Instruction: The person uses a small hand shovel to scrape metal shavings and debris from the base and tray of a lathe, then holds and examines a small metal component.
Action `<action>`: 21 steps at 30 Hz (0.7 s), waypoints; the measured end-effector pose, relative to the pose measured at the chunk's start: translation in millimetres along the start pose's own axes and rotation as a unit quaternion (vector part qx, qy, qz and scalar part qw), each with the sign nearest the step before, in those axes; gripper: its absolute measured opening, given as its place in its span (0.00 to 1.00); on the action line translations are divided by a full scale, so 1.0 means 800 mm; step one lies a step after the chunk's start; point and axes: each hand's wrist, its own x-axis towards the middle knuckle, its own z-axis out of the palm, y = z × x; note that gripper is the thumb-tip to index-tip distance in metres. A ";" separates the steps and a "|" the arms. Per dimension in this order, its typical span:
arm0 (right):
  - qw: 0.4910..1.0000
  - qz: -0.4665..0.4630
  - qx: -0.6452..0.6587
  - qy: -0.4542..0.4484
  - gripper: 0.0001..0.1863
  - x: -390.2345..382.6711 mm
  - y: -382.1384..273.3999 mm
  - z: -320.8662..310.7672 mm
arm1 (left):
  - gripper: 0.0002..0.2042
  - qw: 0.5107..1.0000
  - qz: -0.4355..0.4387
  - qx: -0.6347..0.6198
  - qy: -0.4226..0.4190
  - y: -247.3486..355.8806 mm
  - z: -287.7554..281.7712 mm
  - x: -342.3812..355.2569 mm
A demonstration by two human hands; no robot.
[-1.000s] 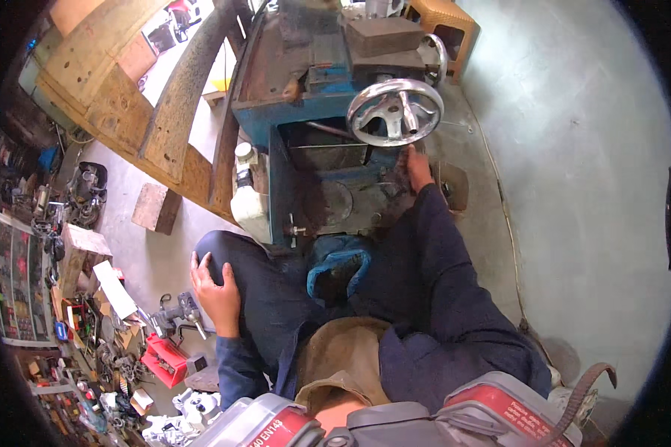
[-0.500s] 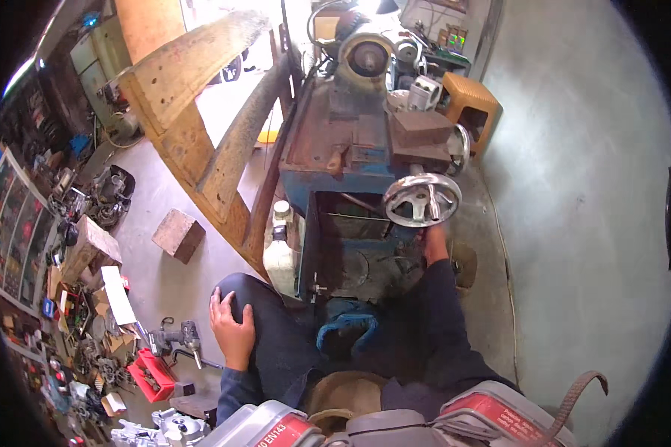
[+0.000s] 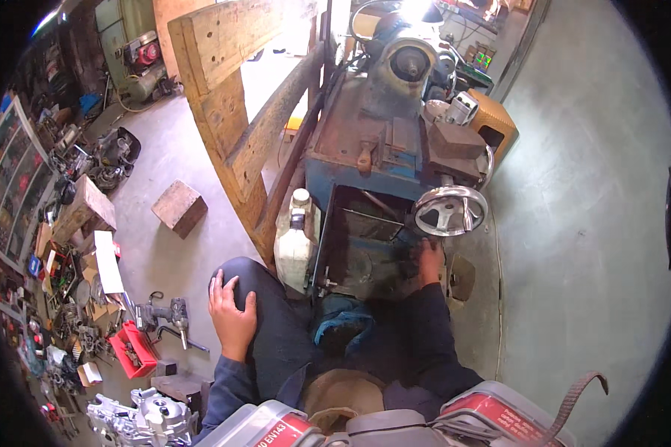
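Observation:
My left hand [image 3: 232, 316] rests on my left knee, fingers spread and holding nothing. My right hand [image 3: 429, 262] reaches to the right side of the blue machine [image 3: 332, 179], just below a chrome handwheel [image 3: 430, 214]. Its back faces me and its fingertips are hidden against the machine, so I cannot tell whether they grip anything. Between my legs is the machine's open, dark, dirty tray [image 3: 322, 253], with a blue cloth [image 3: 343, 316] at its near end. To its left stands a whitish plastic jug [image 3: 294, 249]. A wooden-handled tool [image 3: 364, 158] lies on the machine top.
A wooden frame [image 3: 212, 127] leans along the left. Beyond it a wooden block [image 3: 180, 208] sits on the floor. A cordless power tool [image 3: 173, 316], a red bin [image 3: 133, 350] and a metal casting [image 3: 145, 417] lie at lower left. An orange stool [image 3: 499, 115] stands behind the handwheel.
The view has swung, so the machine sits further right in the picture. My right hand has moved left and nearer relative to the handwheel. My left hand stays on the knee.

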 end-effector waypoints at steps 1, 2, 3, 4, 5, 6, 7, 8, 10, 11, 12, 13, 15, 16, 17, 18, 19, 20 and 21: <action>0.998 -0.027 -0.062 -0.002 0.16 -0.008 0.002 0.006 | 0.22 1.000 0.001 -0.002 0.000 -0.002 0.000 0.000; 0.964 -0.210 -0.159 0.041 0.17 0.032 0.014 -0.017 | 0.22 1.000 0.008 -0.019 -0.011 0.013 0.010 0.007; 0.934 -0.240 -0.261 0.042 0.17 -0.001 0.009 0.012 | 0.22 1.000 0.007 -0.003 -0.001 0.004 -0.001 0.009; 0.889 -0.270 -0.366 0.042 0.17 -0.040 -0.020 0.043 | 0.22 1.000 0.005 0.006 0.005 -0.004 -0.007 0.006; 0.861 -0.304 -0.403 0.056 0.17 -0.048 -0.036 0.055 | 0.22 1.000 0.005 0.010 -0.010 -0.003 -0.008 0.006; 0.829 -0.342 -0.437 0.070 0.17 -0.048 -0.050 0.065 | 0.22 1.000 0.006 0.005 -0.003 0.000 -0.006 0.009; 0.800 -0.383 -0.461 0.037 0.17 -0.047 -0.055 0.073 | 0.22 1.000 0.007 0.000 0.007 0.000 -0.002 0.010; 0.767 -0.425 -0.481 0.004 0.18 -0.043 -0.059 0.081 | 0.22 1.000 0.007 0.001 0.004 -0.001 -0.001 0.010; 0.741 -0.448 -0.500 -0.010 0.18 -0.028 -0.062 0.094 | 0.22 1.000 0.008 0.001 0.001 -0.001 0.004 0.008; 0.719 -0.473 -0.508 -0.029 0.18 -0.023 -0.058 0.106 | 0.22 1.000 0.009 0.009 0.005 -0.003 0.000 0.007; 0.682 -0.529 -0.505 -0.004 0.19 -0.013 -0.056 0.111 | 0.22 1.000 0.007 0.009 0.005 -0.003 0.001 0.006; 0.681 -0.529 -0.506 -0.006 0.19 -0.003 -0.055 0.114 | 0.22 1.000 0.009 -0.001 0.003 -0.003 0.003 0.006; 0.695 -0.445 -0.562 -0.052 0.18 0.008 -0.059 0.123 | 0.22 1.000 0.012 -0.007 0.007 -0.004 0.001 0.005; 0.696 -0.447 -0.560 -0.052 0.18 0.011 -0.059 0.124 | 0.22 1.000 0.012 -0.007 0.006 -0.003 0.001 0.005; 0.708 -0.456 -0.533 -0.083 0.18 0.009 -0.062 0.124 | 0.22 1.000 0.013 -0.008 0.005 -0.004 0.001 0.005; 0.718 -0.464 -0.506 -0.112 0.18 0.007 -0.065 0.125 | 0.22 1.000 0.015 -0.007 0.007 -0.004 0.000 0.005; 0.718 -0.466 -0.505 -0.110 0.18 0.013 -0.051 0.125 | 0.22 1.000 0.015 0.000 0.006 -0.005 -0.001 0.005; 0.702 -0.485 -0.513 -0.090 0.19 0.034 -0.042 0.112 | 0.22 1.000 0.018 -0.007 0.005 0.004 0.006 0.005; 0.695 -0.500 -0.510 -0.082 0.19 0.014 -0.047 0.126 | 0.22 1.000 0.019 -0.004 0.009 -0.001 0.002 0.005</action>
